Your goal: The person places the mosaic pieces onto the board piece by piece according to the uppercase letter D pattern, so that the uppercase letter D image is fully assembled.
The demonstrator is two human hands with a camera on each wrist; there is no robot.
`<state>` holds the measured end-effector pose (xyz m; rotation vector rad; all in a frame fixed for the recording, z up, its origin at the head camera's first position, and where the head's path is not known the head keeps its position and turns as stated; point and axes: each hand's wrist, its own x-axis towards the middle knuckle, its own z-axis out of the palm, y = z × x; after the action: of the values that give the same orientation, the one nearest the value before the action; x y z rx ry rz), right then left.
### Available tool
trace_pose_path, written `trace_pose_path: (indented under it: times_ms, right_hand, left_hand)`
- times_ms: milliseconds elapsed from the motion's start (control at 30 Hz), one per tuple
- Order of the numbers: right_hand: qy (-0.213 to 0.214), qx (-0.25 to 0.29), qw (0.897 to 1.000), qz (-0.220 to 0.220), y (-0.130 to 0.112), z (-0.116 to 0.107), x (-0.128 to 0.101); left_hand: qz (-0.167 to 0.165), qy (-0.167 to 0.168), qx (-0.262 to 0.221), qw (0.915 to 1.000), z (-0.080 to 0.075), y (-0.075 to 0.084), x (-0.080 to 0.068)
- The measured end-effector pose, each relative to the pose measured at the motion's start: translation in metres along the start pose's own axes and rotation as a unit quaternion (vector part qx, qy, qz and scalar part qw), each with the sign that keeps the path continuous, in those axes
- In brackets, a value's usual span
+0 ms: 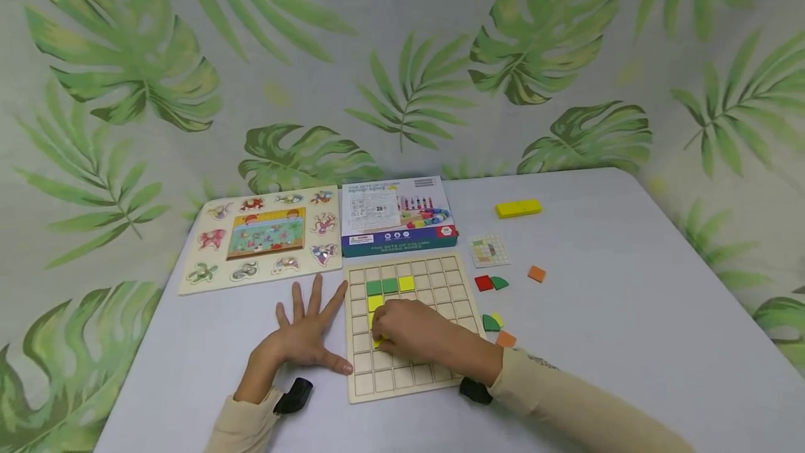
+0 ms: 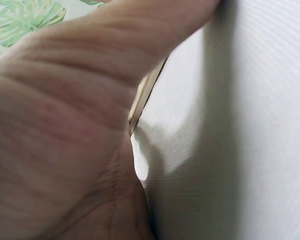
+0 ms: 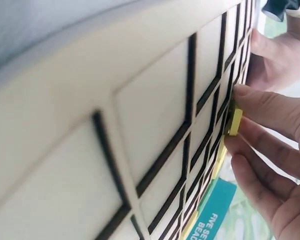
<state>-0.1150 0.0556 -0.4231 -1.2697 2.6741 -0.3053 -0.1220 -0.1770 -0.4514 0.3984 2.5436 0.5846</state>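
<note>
On the white table (image 1: 629, 313), a yellow tile (image 3: 234, 122) is pinched by the right hand (image 1: 411, 331) over the gridded wooden board (image 1: 434, 372), the left hand (image 1: 305, 334) is spread flat beside it, and leaf-patterned cloth (image 1: 402, 54) is hung behind.

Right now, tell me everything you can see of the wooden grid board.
The wooden grid board lies flat on the white table, pale wood cut into square cells by dark grooves. Two green tiles and yellow tiles sit in its upper cells. The right hand pinches a yellow tile over it; the left hand rests flat beside its left edge.
</note>
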Motion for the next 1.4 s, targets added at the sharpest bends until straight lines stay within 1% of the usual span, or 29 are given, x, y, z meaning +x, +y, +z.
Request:
trace_pose_path:
  times_ms: [200,300,400,500,633,800,900,967,1067,1233,1333,1400]
  right_hand:
    - [0.008,-0.036,0.999,-0.017,-0.002,0.004,0.001]
    - [0.008,-0.039,0.999,-0.019,-0.002,0.003,-0.001]
    - [0.002,-0.036,0.999,-0.011,-0.001,-0.001,-0.006]
    - [-0.013,-0.029,0.999,0.007,0.002,-0.003,-0.012]
    - [-0.029,-0.015,0.999,0.026,0.006,-0.003,-0.019]
    - [-0.038,-0.018,0.999,0.009,0.008,-0.004,-0.029]
    - [-0.040,0.012,0.999,0.010,0.014,-0.009,-0.036]
    - [-0.031,0.043,0.998,0.021,0.023,-0.013,-0.042]
    - [-0.002,0.087,0.995,0.055,0.040,-0.019,-0.057]
    - [0.051,0.113,0.986,0.115,0.072,-0.025,-0.085]
    - [0.073,0.129,0.978,0.145,0.088,-0.028,-0.099]
    - [0.090,0.157,0.969,0.165,0.099,-0.029,-0.108]
  left_hand:
    - [-0.004,0.001,0.002,1.0000,-0.001,0.000,-0.002]
    - [-0.002,0.002,0.000,1.0000,-0.001,0.000,-0.002]
    - [0.004,0.003,-0.001,1.0000,0.000,-0.001,0.000]
    - [0.003,0.000,0.003,1.0000,0.001,-0.003,0.003]
    - [0.005,0.003,-0.002,1.0000,-0.001,-0.003,0.003]
    - [0.005,0.007,-0.002,1.0000,-0.003,-0.001,0.001]
    - [0.005,0.008,0.000,1.0000,-0.002,-0.002,0.001]
    - [0.007,0.007,-0.005,0.9999,-0.001,-0.003,0.002]
    - [0.008,0.006,-0.011,0.9999,-0.003,0.001,0.000]
    - [0.006,0.006,-0.010,0.9999,-0.002,0.002,0.000]
    - [0.005,0.004,-0.010,0.9999,-0.002,0.002,-0.001]
    - [0.003,0.002,-0.009,1.0000,-0.002,0.001,-0.001]
